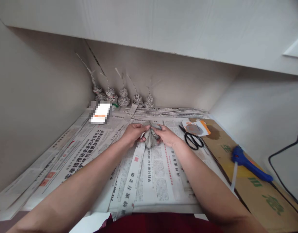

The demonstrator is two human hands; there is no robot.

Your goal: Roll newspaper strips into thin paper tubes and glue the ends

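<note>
A crumpled grey cloth-like piece [150,139] is pinched between both hands over the middle of the newspaper; whether it is cloth or damp paper I cannot tell. My left hand [133,133] is closed on its left side, thumb and fingers pressed together. On the right side my right hand [166,134] grips it the same way. A long newspaper strip [133,174] runs from beneath the left hand towards my body. Black-handled scissors [193,139] lie just right of my right hand, beside a white and orange packet [196,128].
Several woven paper gourds [124,97] stand along the back wall. Rolled paper sticks [168,112] lie before it. A pixelated phone-like object [100,112] is at back left. On cardboard [250,191] at right rests a blue glue gun [250,165] with a cord. A white panel [149,29] overhangs.
</note>
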